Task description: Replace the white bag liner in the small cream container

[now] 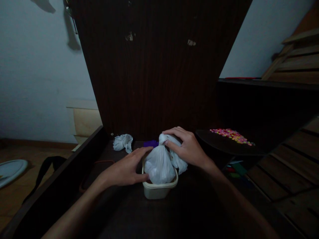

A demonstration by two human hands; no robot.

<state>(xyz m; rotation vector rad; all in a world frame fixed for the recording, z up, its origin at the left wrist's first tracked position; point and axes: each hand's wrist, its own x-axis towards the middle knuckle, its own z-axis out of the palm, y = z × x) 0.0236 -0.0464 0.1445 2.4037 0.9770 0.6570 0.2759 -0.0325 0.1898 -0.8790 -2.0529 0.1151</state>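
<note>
A knotted white plastic bag [159, 166] with something bulky inside sits in a small cream plastic tub [159, 192], filling it above the rim. My right hand [185, 144] is closed around the bag's gathered neck, with loose plastic hanging below the fingers over the tub's right side. At the tub's left side, my left hand [127, 167] grips around the edge, thumb over the near rim and fingers farther back against the bag. Its thumb and fingers are apart. What the bag holds cannot be made out.
Behind the tub lie a crumpled white plastic bag [122, 142] and a purple item [151, 143]. A dark wooden panel [154, 73] rises at the back. Small colourful pieces [231, 136] lie on a dark rounded shelf at right. A raised dark edge [62, 179] runs along the left.
</note>
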